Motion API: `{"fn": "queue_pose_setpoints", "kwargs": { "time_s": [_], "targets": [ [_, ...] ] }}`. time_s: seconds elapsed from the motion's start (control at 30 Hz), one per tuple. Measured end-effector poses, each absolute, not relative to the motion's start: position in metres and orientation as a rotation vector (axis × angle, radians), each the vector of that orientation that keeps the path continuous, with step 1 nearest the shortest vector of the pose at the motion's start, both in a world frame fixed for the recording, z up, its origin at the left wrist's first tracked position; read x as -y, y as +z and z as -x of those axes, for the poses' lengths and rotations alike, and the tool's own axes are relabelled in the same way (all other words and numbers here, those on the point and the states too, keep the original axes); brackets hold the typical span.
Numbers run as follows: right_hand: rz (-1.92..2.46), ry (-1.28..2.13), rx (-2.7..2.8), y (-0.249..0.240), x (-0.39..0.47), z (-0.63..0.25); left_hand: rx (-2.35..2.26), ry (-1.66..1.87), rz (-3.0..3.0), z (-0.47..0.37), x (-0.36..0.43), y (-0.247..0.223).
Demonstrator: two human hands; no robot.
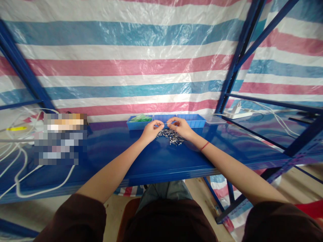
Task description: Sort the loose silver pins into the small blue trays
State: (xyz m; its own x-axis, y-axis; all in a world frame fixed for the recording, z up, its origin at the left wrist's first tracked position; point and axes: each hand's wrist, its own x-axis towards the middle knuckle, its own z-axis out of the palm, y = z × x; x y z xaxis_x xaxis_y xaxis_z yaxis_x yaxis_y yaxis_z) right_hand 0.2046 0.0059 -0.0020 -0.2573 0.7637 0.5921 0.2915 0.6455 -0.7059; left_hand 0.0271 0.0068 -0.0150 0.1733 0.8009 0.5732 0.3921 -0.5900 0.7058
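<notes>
My left hand (152, 131) and my right hand (182, 128) face each other over the table, fingertips pinched. Between them runs a thin silver rivet (166, 123), one end at each hand's fingertips; its fine detail is too small to make out. Just below and partly behind the hands lies a loose pile of metal rivets (176, 138). Beyond it stands a row of blue compartment bins (199, 123). Green plastic packets (141, 118) fill the left compartment. My hands hide part of the middle one.
The blue metal table (108, 148) has uprights at both sides. White cables (25, 168) loop over its left end, beside a blurred-out patch. A power strip (237, 114) sits at the right, near a clear plastic lid (215, 119). Striped sheeting (141, 67) hangs behind.
</notes>
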Motion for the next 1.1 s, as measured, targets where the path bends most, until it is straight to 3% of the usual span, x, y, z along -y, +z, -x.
{"fn": "queue_pose_setpoints", "kwargs": {
  "time_s": [0.3,0.5,0.67,0.83,0.97,1.1],
  "targets": [
    [0.9,-0.147,2.01,0.013,-0.01,-0.225,-1.307,1.278,-2.185,-0.027,-0.006,-0.018],
    [1.315,-0.717,2.032,0.025,-0.043,-0.262,-1.285,1.145,-2.472,-0.024,-0.003,-0.017],
    [1.07,-1.088,2.258,0.04,-0.044,-0.254,-1.276,1.041,-2.666,-0.019,-0.004,-0.013],
    [0.845,-0.977,2.509,0.031,-0.022,-0.227,-1.303,0.785,-2.932,-0.015,-0.014,-0.005],
    [1.074,-0.609,2.627,0.012,-0.015,-0.214,-1.192,0.519,-3.139,-0.017,-0.025,0.0],
    [1.113,-0.367,2.611,0.005,-0.016,-0.211,-1.209,0.643,-3.206,-0.017,-0.031,-0.003]
  ]
}}
